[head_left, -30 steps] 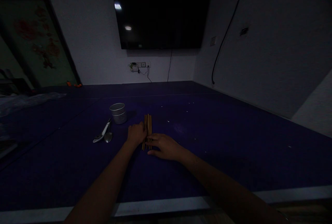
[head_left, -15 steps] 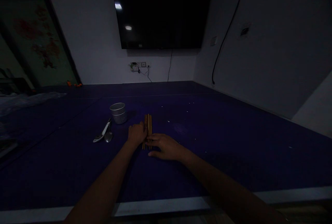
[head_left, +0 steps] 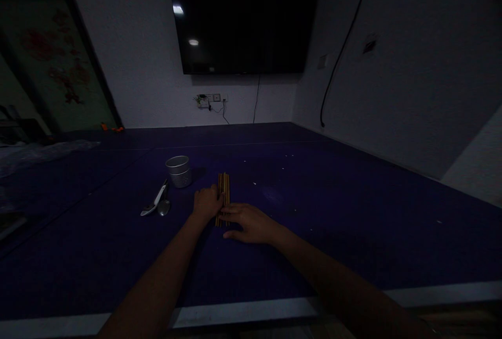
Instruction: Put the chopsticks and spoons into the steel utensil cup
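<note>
A bundle of several brown wooden chopsticks [head_left: 224,184] lies lengthwise on the dark purple table [head_left: 353,224]. My left hand [head_left: 206,203] rests against the bundle's left side, fingers curled over it. My right hand [head_left: 251,222] lies flat with fingers stretched onto the near end of the sticks from the right. The near ends of the chopsticks are hidden under my fingers.
A small metal cup [head_left: 179,171] stands left of the sticks. Two spoons [head_left: 157,204] lie beside it. A dark wall screen [head_left: 243,17] hangs ahead, sockets and cables beneath. Crumpled clear plastic [head_left: 35,153] lies far left. The table's pale front edge [head_left: 243,314] runs near me.
</note>
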Demonstrator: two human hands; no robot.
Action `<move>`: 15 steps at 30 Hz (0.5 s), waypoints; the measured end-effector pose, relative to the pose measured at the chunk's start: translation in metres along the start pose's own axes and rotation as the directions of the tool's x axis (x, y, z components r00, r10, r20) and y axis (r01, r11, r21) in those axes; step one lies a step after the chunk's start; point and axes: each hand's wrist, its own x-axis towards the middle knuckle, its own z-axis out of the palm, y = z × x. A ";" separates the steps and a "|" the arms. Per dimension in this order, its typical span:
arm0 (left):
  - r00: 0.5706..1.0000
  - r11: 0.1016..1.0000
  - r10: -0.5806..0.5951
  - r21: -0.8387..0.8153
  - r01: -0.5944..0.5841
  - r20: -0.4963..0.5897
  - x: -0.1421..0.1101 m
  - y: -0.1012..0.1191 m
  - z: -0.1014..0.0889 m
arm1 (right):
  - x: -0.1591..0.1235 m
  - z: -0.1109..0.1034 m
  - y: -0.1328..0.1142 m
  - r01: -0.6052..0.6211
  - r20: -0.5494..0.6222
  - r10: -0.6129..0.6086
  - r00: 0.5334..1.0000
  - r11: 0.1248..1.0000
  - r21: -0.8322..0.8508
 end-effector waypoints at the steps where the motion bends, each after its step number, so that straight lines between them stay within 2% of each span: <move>1: 1.000 1.000 0.000 0.003 0.000 0.001 0.000 0.000 0.000 | 0.000 0.000 0.000 -0.001 -0.001 0.001 1.000 1.000 -0.002; 15: 1.000 1.000 -0.004 0.006 0.004 -0.005 0.000 0.000 0.001 | -0.001 0.003 0.004 -0.031 0.005 0.031 1.000 0.999 -0.010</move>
